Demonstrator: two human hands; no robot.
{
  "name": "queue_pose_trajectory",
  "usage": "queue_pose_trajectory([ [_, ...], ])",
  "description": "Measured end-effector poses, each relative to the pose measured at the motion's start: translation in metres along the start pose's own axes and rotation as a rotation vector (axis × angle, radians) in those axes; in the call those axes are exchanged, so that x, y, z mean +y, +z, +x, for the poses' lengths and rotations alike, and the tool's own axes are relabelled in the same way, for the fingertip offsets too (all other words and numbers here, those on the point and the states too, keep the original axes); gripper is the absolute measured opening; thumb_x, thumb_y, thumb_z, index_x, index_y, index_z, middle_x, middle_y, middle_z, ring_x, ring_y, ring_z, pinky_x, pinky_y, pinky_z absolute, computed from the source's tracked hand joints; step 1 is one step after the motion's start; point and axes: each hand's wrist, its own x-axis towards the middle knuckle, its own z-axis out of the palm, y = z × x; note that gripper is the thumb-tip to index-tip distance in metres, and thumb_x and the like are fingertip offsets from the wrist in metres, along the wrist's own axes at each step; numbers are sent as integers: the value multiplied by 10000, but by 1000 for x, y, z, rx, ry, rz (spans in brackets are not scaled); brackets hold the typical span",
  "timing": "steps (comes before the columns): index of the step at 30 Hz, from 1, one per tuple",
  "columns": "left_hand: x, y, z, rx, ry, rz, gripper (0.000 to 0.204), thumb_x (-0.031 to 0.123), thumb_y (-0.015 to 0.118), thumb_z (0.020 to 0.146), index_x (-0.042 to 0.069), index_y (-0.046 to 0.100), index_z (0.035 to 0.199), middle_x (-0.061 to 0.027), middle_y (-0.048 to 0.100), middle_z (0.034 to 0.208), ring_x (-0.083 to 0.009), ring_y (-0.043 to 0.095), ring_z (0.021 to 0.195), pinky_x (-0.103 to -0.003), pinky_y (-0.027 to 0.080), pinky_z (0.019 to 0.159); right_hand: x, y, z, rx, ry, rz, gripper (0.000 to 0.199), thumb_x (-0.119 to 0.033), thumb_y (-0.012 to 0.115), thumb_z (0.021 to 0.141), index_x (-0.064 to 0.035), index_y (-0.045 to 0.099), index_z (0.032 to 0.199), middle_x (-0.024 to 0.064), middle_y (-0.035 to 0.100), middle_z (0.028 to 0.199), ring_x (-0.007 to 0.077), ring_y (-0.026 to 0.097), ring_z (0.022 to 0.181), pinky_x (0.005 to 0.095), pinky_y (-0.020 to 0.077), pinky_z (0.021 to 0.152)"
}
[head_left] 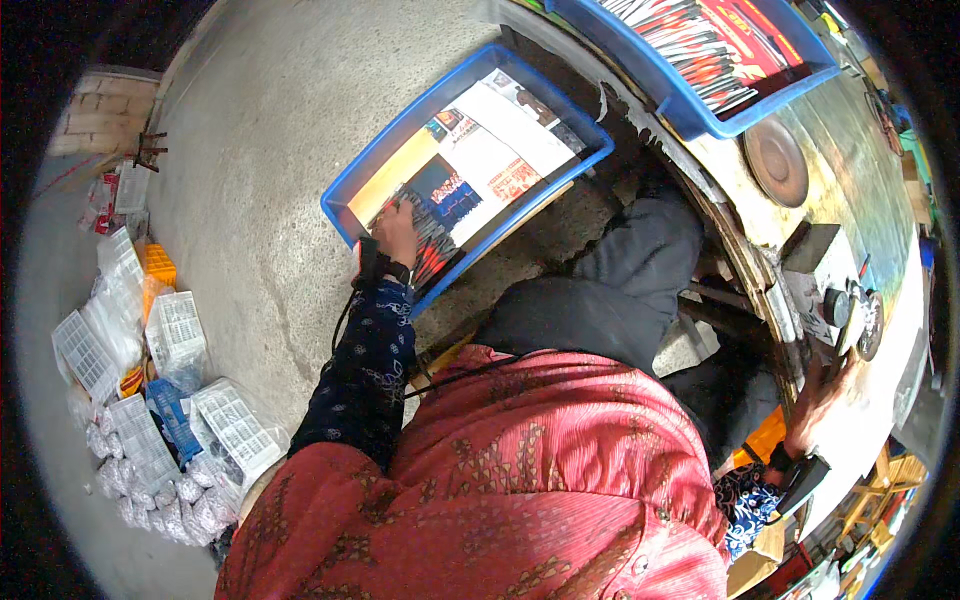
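Note:
My left hand (pixel 397 238) reaches into the left end of a blue tray (pixel 462 279). Its fingers bend down onto a pile of slim black-and-red stick-like pieces (pixel 432 243); what lies between the fingertips is hidden. Off to the right, my right hand (pixel 825 400) is at the workbench, beside a grey metal block (pixel 815 262) with black round knobs (pixel 836 307). That hand is smeared, and whether it grips anything does not show. Printed sheets and cards (pixel 490 140) line the rest of the tray.
A second blue tray (pixel 690 118) at the bench's far end holds many slim pieces. A round brown disc (pixel 775 163) lies near it. White plastic baskets (pixel 237 425) and bagged goods (pixel 175 510) cover the floor at left. The bench edge (pixel 735 235) is ragged.

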Motion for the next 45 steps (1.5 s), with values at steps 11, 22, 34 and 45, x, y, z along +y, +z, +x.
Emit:
queue_pose_trajectory([
  [11,-7,-45,9,-117,133,-247,384,155,820,652,75,638,981,-145,664,943,-319,640,938,-413,522,786,-1,4,-4,-60,230,145,493,-46,655,861,-3,474,1317,205,622,1088,285,600,895,378,487,828],
  [22,10,-65,10,-244,102,-68,230,151,719,722,62,667,928,-156,678,960,-326,654,931,-425,535,772,-5,1,-4,-31,153,79,489,-47,644,862,11,474,1317,207,585,1145,289,580,978,378,469,871],
  [34,4,-62,16,-109,126,0,126,59,591,772,72,666,873,-214,671,855,-401,660,841,-486,530,749,-6,1,-3,-21,155,-36,505,-91,668,862,-20,478,1324,176,627,1026,266,592,853,373,477,797],
  [45,-10,-47,28,-78,96,-75,174,80,594,799,138,697,926,-173,689,911,-377,671,870,-463,542,753,-4,3,-3,-4,142,61,455,-105,671,867,-25,492,1278,139,599,911,222,549,746,355,463,706],
])
